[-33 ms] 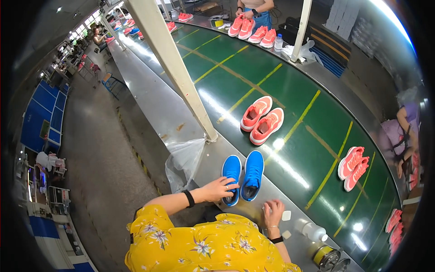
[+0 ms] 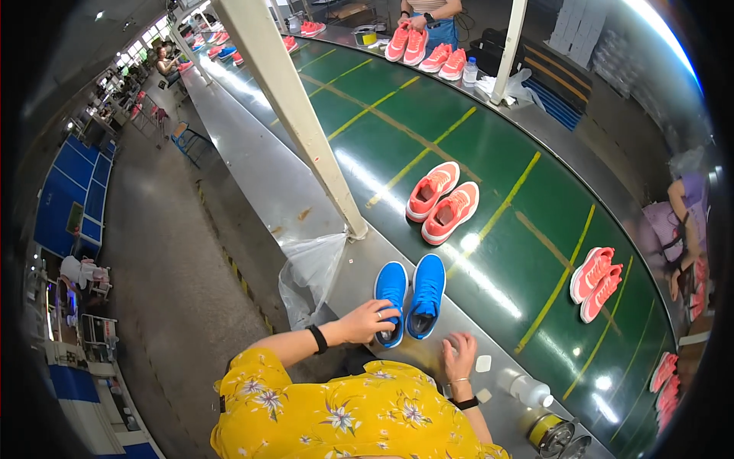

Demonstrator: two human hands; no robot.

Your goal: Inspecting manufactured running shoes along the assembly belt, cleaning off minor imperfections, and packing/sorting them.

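Note:
A pair of blue sneakers stands side by side on the metal ledge, toes pointing away from me. My left hand (image 2: 370,321) is at the left blue sneaker (image 2: 392,283), its bent fingers gripping the collar around the shoe's opening. The fingertips are partly hidden at the dark lining. Nothing touches the right blue sneaker (image 2: 428,284), whose blue laces face up. Just right of the pair, my right hand (image 2: 459,358) rests over the ledge with fingers loosely bent and apart, holding nothing. A small white square piece (image 2: 483,363) lies beside it.
Beyond the ledge runs a green belt (image 2: 501,256) with yellow lines, carrying coral sneakers (image 2: 451,214). A white post (image 2: 306,138) rises from the ledge by a plastic bag (image 2: 310,271). A white bottle (image 2: 531,391) and a round tin (image 2: 550,434) sit at right. Co-workers stand across the belt.
My right hand has shifted very slightly up and left. My left hand stays at the left blue sneaker, its fingers barely moved.

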